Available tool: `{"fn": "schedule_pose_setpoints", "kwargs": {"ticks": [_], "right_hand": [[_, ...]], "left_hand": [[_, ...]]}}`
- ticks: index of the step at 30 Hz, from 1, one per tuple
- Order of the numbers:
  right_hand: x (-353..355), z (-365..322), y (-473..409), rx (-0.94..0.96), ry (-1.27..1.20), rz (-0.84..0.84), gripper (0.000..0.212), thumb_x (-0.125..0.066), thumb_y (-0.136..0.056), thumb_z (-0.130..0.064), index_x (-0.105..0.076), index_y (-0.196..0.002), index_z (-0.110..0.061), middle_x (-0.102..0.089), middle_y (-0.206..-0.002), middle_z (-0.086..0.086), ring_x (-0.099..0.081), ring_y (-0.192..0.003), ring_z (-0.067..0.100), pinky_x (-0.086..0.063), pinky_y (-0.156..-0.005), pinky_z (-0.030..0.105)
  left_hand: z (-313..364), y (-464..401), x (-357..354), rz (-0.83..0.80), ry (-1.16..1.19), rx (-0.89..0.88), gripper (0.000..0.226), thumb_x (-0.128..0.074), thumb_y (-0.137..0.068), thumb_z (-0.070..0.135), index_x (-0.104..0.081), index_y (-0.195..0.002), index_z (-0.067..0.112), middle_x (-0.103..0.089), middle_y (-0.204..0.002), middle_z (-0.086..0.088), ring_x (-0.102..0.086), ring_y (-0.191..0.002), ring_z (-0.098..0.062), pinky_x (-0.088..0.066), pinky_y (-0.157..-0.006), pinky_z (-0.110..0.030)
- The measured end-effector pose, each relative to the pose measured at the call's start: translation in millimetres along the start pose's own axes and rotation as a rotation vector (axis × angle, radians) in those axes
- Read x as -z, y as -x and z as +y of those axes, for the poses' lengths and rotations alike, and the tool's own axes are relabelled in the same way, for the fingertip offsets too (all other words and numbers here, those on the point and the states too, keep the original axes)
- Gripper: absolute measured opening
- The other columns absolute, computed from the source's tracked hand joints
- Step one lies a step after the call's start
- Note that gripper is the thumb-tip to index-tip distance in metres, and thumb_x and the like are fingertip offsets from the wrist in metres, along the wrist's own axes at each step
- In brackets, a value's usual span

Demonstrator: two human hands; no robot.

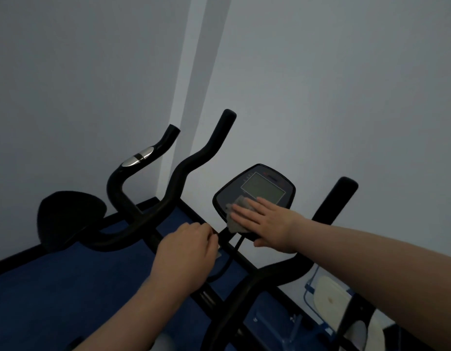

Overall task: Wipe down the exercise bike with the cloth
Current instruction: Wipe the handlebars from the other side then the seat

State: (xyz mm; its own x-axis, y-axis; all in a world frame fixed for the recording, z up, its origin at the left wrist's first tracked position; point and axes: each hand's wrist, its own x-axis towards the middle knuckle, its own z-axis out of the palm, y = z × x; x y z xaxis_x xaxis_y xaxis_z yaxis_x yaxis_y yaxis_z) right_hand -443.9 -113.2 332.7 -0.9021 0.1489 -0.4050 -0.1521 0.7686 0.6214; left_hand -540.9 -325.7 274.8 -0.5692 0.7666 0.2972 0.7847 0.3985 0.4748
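The exercise bike's black console with a grey screen sits in the middle of the view. A small grey cloth lies on its lower left part. My right hand presses flat on the cloth, fingers straight and pointing left. My left hand is curled round the bike's black centre bar just below the console. The black handlebars curve up to the left, and another grip rises on the right.
A second black handlebar with a silver pulse sensor and a black saddle stand at the left. Blue carpet covers the floor. Grey walls meet in a corner behind. A white and blue bike part shows at the lower right.
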Motion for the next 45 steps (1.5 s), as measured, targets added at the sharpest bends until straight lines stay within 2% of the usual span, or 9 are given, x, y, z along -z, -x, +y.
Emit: {"fn": "schedule_pose_setpoints", "kwargs": {"ticks": [5, 12, 15, 19, 23, 26, 31, 40, 45], "right_hand": [[-5.7, -4.4, -19.9, -0.021, -0.061, 0.087, 0.071, -0.018, -0.101, -0.054, 0.025, -0.148, -0.025, 0.025, -0.158, -0.001, 0.024, -0.145, 0.026, 0.016, -0.118, 0.041], [-2.3, -12.0, -76.6, -0.359, -0.500, 0.355, 0.059, -0.020, -0.103, -0.046, -0.001, -0.155, -0.024, 0.005, -0.163, -0.004, 0.011, -0.149, 0.020, 0.004, -0.121, 0.041], [-5.4, 15.5, -76.9, -0.522, -0.557, 0.365, 0.058, -0.018, -0.104, -0.043, -0.001, -0.155, -0.022, 0.005, -0.163, -0.002, 0.011, -0.149, 0.021, 0.003, -0.120, 0.042], [-14.0, 31.3, -53.3, -0.894, -0.680, 0.323, 0.061, -0.018, -0.105, -0.041, 0.007, -0.154, -0.016, 0.011, -0.162, 0.004, 0.010, -0.148, 0.030, 0.002, -0.120, 0.044], [-2.2, 1.5, -41.3, -1.095, -0.877, 0.106, 0.071, -0.022, -0.104, -0.043, 0.020, -0.150, -0.010, 0.026, -0.158, 0.009, 0.016, -0.146, 0.038, 0.001, -0.120, 0.045], [2.5, -34.2, -38.6, -0.952, -0.756, 0.015, 0.072, -0.016, -0.103, -0.047, 0.029, -0.146, -0.011, 0.036, -0.153, 0.010, 0.023, -0.144, 0.038, 0.008, -0.117, 0.046], [0.6, -47.0, -41.6, -0.569, -0.640, 0.062, 0.071, -0.016, -0.102, -0.052, 0.025, -0.149, -0.017, 0.031, -0.156, 0.002, 0.026, -0.144, 0.029, 0.012, -0.117, 0.042], [10.5, 3.1, -89.3, -0.536, -0.632, 0.111, 0.066, -0.015, -0.102, -0.050, 0.016, -0.152, -0.019, 0.023, -0.159, 0.003, 0.023, -0.145, 0.027, 0.010, -0.118, 0.043], [0.4, 23.9, -66.0, -0.608, -0.655, 0.059, 0.066, -0.013, -0.102, -0.051, 0.019, -0.152, -0.022, 0.025, -0.159, 0.001, 0.020, -0.146, 0.029, 0.009, -0.117, 0.044]], "left_hand": [[-1.0, -3.5, -4.5, 0.015, -0.022, -0.002, 0.027, -0.033, -0.100, 0.044, -0.056, -0.097, 0.029, -0.055, -0.092, 0.014, -0.048, -0.088, -0.007, -0.045, -0.072, -0.026], [-1.5, -0.4, -0.4, 0.064, 0.060, 0.049, 0.026, -0.031, -0.101, 0.042, -0.054, -0.093, 0.031, -0.053, -0.087, 0.016, -0.049, -0.086, -0.002, -0.041, -0.071, -0.021], [-0.8, 0.3, 0.7, 0.063, 0.078, 0.068, 0.026, -0.032, -0.101, 0.041, -0.055, -0.094, 0.030, -0.054, -0.086, 0.016, -0.050, -0.084, -0.002, -0.044, -0.071, -0.020], [-2.6, -2.6, 0.1, 0.047, 0.089, 0.078, 0.026, -0.033, -0.102, 0.039, -0.055, -0.092, 0.029, -0.054, -0.085, 0.016, -0.051, -0.084, -0.002, -0.046, -0.072, -0.022], [-0.9, -1.1, 3.0, 0.021, 0.097, 0.060, 0.027, -0.034, -0.101, 0.039, -0.056, -0.091, 0.028, -0.054, -0.085, 0.015, -0.050, -0.084, -0.002, -0.047, -0.073, -0.024], [0.1, 1.6, 3.6, 0.004, 0.076, 0.044, 0.026, -0.033, -0.101, 0.042, -0.055, -0.091, 0.030, -0.054, -0.085, 0.016, -0.049, -0.085, -0.002, -0.045, -0.072, -0.024], [3.8, -0.3, 2.9, -0.005, 0.004, 0.009, 0.024, -0.031, -0.100, 0.046, -0.050, -0.090, 0.034, -0.052, -0.086, 0.016, -0.045, -0.087, -0.002, -0.035, -0.066, -0.021], [-1.5, -1.6, 3.2, 0.031, 0.075, 0.056, 0.028, -0.034, -0.099, 0.047, -0.056, -0.092, 0.030, -0.055, -0.086, 0.016, -0.048, -0.086, -0.002, -0.042, -0.069, -0.021], [-1.1, -1.6, 6.5, 0.022, 0.137, 0.077, 0.030, -0.034, -0.100, 0.043, -0.058, -0.092, 0.027, -0.057, -0.086, 0.014, -0.050, -0.084, -0.003, -0.046, -0.071, -0.026]]}}
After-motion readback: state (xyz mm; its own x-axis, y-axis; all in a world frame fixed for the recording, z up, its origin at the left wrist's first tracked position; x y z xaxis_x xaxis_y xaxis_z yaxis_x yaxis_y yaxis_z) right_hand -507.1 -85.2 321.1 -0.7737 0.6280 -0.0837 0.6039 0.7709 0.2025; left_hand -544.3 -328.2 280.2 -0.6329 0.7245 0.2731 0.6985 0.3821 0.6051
